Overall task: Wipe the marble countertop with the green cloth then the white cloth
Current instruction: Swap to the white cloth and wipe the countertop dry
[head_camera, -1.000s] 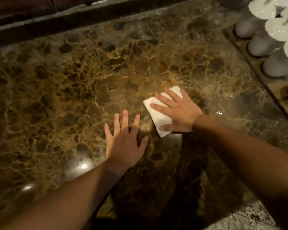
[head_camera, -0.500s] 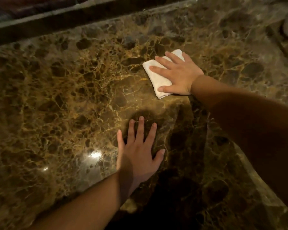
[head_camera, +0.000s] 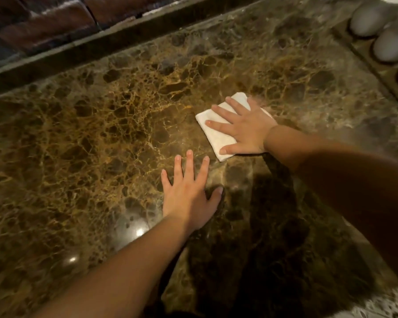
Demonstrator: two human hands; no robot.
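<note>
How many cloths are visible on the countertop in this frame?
1: the white cloth, folded flat under the right hand right of centre on the marble countertop. No green cloth shows; it may be out of view.

— What is lying beyond the right hand?
— A dark raised ledge is running along the far side, with reddish-brown bricks showing behind it.
— And to its right?
— White rounded pieces are sitting in a wooden tray. Below it, pale patterned floor is peeking in. Warm, dim light is glinting at its near left.
</note>
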